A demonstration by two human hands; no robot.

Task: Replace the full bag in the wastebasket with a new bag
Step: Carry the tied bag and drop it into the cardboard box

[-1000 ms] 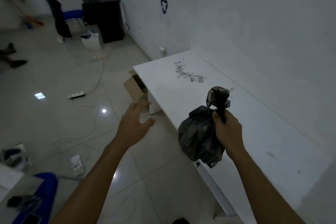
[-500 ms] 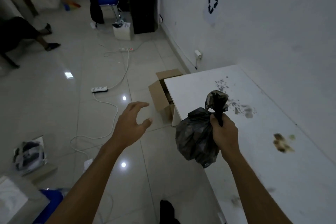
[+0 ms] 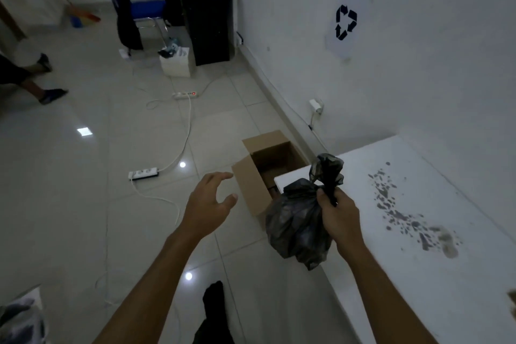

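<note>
Your view's swung over, so the open brown cardboard box [image 3: 268, 167] shows now; right hand [image 3: 339, 213] grips the knotted black plastic bag [image 3: 300, 220] hanging neck-up, left hand [image 3: 208, 204] spread loose, holding nothing.

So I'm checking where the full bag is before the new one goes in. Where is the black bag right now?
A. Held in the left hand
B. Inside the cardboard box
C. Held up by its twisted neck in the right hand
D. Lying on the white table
C: the right hand grips the twisted neck of the black bag, which hangs in the air at the white table's edge, while the left hand is open and holds nothing.
</note>
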